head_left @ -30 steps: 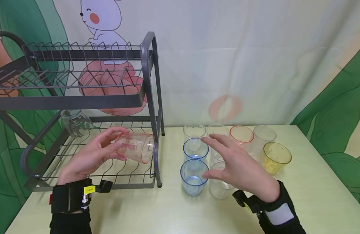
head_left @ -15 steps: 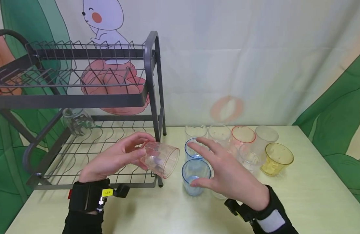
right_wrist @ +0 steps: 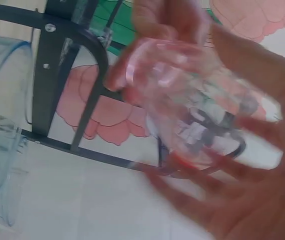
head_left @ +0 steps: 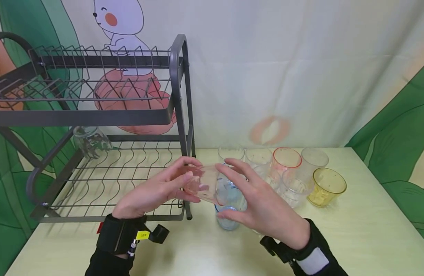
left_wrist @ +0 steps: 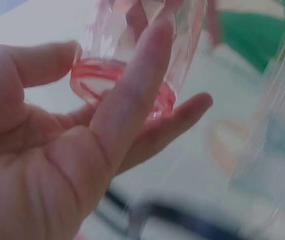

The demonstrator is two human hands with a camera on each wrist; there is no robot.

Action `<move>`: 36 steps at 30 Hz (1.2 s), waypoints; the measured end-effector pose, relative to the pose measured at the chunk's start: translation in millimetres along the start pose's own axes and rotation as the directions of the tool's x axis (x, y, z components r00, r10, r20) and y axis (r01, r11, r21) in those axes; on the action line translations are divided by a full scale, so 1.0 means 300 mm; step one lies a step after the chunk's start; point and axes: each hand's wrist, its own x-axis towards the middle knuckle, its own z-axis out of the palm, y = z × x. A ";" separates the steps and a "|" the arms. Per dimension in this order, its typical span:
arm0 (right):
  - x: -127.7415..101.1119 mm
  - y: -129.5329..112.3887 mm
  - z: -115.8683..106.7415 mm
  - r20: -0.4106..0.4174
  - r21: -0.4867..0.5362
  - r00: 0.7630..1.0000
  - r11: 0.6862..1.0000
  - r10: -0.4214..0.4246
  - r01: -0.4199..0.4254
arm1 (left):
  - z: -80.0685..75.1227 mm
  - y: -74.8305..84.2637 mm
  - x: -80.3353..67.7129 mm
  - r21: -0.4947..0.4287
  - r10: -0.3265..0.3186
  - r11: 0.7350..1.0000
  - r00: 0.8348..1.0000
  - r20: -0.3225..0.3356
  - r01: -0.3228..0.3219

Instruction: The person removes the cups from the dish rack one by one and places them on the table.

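My left hand (head_left: 156, 189) grips a pink-tinted faceted drinking glass (head_left: 206, 186) by its base end, tipped on its side with the mouth toward the right. In the left wrist view the thumb and fingers are around the glass's reddish base (left_wrist: 100, 70). Spread at the mouth end is my right hand (head_left: 270, 207), fingers apart and loosely bent; whether a fingertip touches the rim cannot be told. In the right wrist view that hand is blurred beside the pink glass (right_wrist: 182, 110). Below and behind it, blue-rimmed glasses (head_left: 228, 223) are partly hidden.
On the left stands a dark two-tier wire dish rack (head_left: 177, 115). A clear glass (head_left: 91, 142) leans on its lower tier. Toward the right of the table, several clear glasses (head_left: 314, 157), a red-rimmed glass (head_left: 287, 157) and a yellow glass (head_left: 327, 188) stand close together.
My left hand has carried the pink glass rightward from over the rack's lower tier to my right hand. The right hand has shifted slightly left, fingers still spread.
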 end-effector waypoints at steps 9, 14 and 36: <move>0.028 -0.008 -0.009 -0.171 0.089 0.972 0.980 -0.163 0.180 | 0.106 0.047 0.003 -0.005 0.032 0.999 0.999 -0.034 -0.032; 0.031 -0.004 -0.005 -0.229 0.108 0.959 0.974 -0.168 0.197 | 0.107 0.053 0.009 -0.005 0.037 0.999 0.999 -0.020 -0.037; 0.026 -0.004 -0.021 -0.232 0.124 0.958 0.972 -0.167 0.200 | 0.106 0.017 0.024 0.023 -0.005 1.000 1.000 0.005 0.005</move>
